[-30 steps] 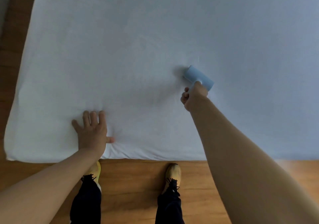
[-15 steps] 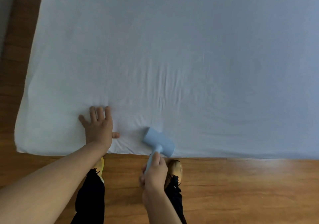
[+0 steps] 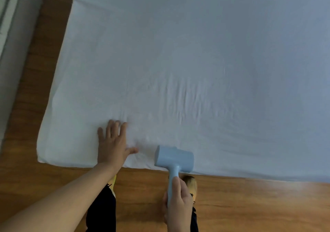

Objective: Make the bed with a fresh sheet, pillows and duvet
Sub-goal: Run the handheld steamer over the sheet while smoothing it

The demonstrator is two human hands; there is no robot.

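A white sheet (image 3: 196, 53) covers the mattress and fills most of the head view, with small wrinkles near the front edge. My left hand (image 3: 112, 144) lies flat with spread fingers on the sheet near the bed's front left corner. My right hand (image 3: 178, 206) grips the handle of a light blue lint roller (image 3: 174, 158). The roller's head sits on the sheet right at the front edge, just right of my left hand.
Wooden floor (image 3: 250, 205) runs along the bed's front and left sides. My two legs in dark trousers and yellow shoes (image 3: 190, 183) stand against the front edge. A pale wall or skirting (image 3: 10, 53) rises at the far left.
My right hand has pulled the lint roller from the middle of the sheet back to the front edge. The left hand has stayed pressed on the sheet.
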